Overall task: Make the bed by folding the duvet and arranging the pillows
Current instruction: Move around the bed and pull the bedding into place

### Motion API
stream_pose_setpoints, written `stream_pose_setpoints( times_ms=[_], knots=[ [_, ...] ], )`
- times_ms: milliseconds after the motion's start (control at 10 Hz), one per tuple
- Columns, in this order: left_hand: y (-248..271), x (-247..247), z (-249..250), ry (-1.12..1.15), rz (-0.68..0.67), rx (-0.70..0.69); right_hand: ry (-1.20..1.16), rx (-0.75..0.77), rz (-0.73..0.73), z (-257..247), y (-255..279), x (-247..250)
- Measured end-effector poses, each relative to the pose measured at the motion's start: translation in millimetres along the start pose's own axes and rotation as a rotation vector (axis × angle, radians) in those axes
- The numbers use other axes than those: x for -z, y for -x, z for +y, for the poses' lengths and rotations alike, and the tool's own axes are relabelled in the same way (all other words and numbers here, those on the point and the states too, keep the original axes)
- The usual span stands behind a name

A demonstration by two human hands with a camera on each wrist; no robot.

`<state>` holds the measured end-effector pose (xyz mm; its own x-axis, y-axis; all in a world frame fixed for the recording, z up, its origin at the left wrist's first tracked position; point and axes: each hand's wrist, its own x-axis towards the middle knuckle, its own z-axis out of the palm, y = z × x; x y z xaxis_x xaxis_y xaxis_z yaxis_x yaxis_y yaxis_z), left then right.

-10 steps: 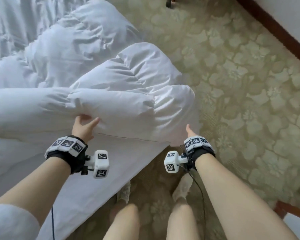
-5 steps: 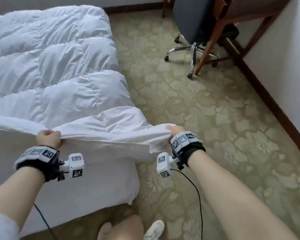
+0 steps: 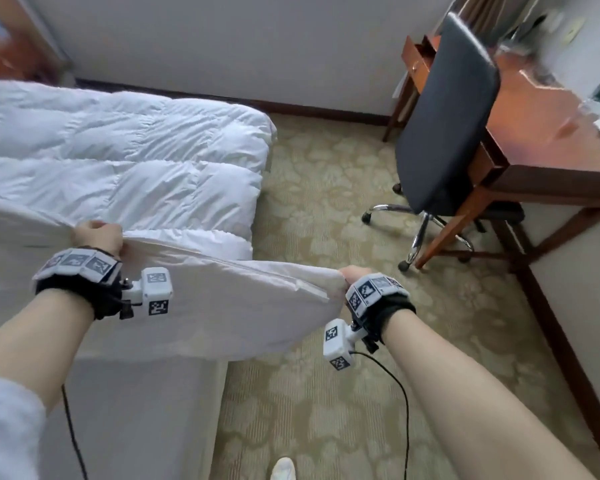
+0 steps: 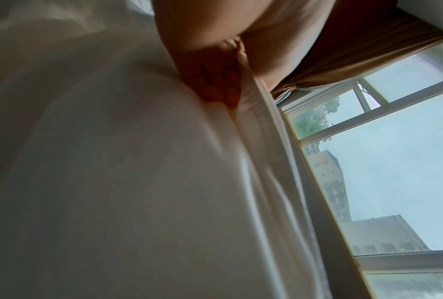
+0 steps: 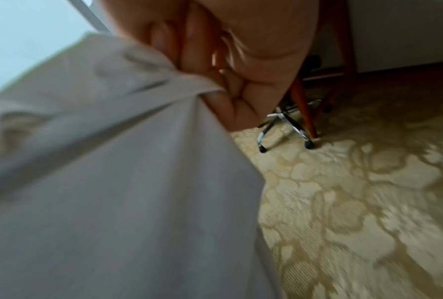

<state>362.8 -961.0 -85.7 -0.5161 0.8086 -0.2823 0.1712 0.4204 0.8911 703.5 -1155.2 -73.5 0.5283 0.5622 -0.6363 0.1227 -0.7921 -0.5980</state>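
Observation:
A white quilted duvet (image 3: 136, 174) covers the bed, and its near edge is lifted off the mattress and held taut. My left hand (image 3: 97, 237) grips that edge in a fist, further in over the bed; its curled fingers (image 4: 215, 85) clutch the fabric (image 4: 138, 182). My right hand (image 3: 355, 273) grips the duvet's corner out past the bed's side, above the carpet. In the right wrist view the fingers (image 5: 230, 97) bunch the white cloth (image 5: 112, 182). No pillows are in view.
The bed's white side (image 3: 146, 410) drops to a green patterned carpet (image 3: 326, 393). A black swivel chair (image 3: 444, 133) stands at a wooden desk (image 3: 551, 133) to the right. A white wall with dark skirting (image 3: 326, 110) lies behind. My shoe (image 3: 283, 469) shows at the bottom.
Both hands have raised and pulled the duvet edge flat from the puffy bundle held before. My view has tilted up, bringing the chair, desk and far wall into sight.

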Motion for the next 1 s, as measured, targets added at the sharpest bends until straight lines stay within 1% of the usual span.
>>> stream_pose_setpoints(
  times_ms=[100, 200, 300, 400, 500, 600, 700, 800, 900, 1000],
  knots=[
    [-13.0, -35.2, 49.6, 0.017, 0.059, -0.025, 0.256, 0.029, -0.131, -64.3, -53.8, 31.1],
    [-9.2, -57.4, 88.3, 0.034, 0.091, -0.002, 0.258, -0.007, -0.143, -106.8, -106.9, 44.7],
    [-49.5, -87.5, 117.8, 0.046, 0.172, -0.032, 0.516, 0.165, -0.135, -167.8, -165.5, 53.0],
    [-73.6, -121.7, 156.9, 0.127, 0.261, -0.07, 0.52, 0.22, -0.175, -225.2, -230.8, 55.0],
    [-83.5, -159.2, 206.3, 0.255, 0.265, -0.143, 0.44, 0.284, -0.162, -288.1, -289.5, 58.4],
    [-101.1, -197.8, 207.3, 0.329, 0.211, -0.185, 0.232, 0.266, -0.233, -341.2, -359.4, 35.9],
    [-100.5, -215.8, 159.2, 0.202, 0.242, -0.074, 0.346, 0.299, -0.408, -367.6, -397.4, -3.2],
    [-112.1, -214.4, 83.0, 0.064, 0.251, 0.194, 0.573, 0.389, -0.422, -390.6, -415.4, -54.4],
    [-130.9, -207.4, 26.6, 0.026, 0.292, 0.378, 0.709, 0.5, -0.483, -419.7, -419.6, -109.2],
    [-141.3, -209.6, -5.1, 0.016, 0.38, 0.556, 0.842, 0.548, -0.54, -441.7, -424.3, -159.2]
  ],
)
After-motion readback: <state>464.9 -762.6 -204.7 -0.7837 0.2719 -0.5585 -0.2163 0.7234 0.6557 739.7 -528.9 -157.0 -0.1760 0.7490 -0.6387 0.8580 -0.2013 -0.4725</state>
